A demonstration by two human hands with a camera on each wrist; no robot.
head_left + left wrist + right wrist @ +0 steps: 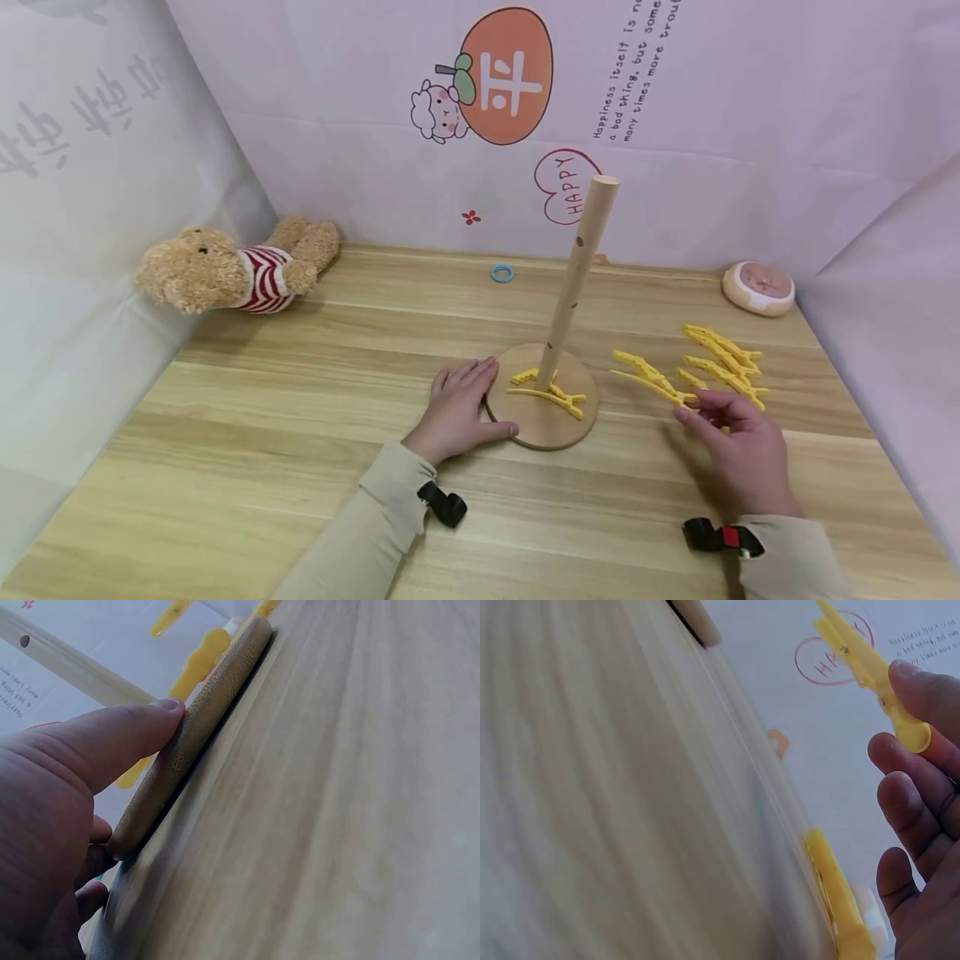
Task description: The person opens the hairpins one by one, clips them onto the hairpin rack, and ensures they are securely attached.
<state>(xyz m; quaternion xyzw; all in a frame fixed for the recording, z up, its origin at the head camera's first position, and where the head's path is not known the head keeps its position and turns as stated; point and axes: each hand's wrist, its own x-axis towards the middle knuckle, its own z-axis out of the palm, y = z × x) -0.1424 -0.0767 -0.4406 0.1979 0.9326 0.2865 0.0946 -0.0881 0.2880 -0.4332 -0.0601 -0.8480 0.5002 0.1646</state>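
A wooden stand has a round flat base (540, 433) and a tall post (582, 258) with small holes. At the base's left edge lies my left hand (461, 412); its extended thumb touches the rim, fingers along the side. In the left wrist view the thumb (142, 731) presses against the base's edge (199, 735). One long yellow clip (561, 398) lies on the base beside the post. Right of the stand, my right hand (738, 450) pinches another yellow clip (874, 667) by its handle end between thumb and fingers, raised above the table, its long jaws pointing left.
Several more yellow clips (731, 360) lie on the table beyond my right hand. A blue ring (502, 281) is near the back edge. A teddy bear (270, 279) lies at the back left, and a rounded pink-and-white device (757, 287) stands at the back right.
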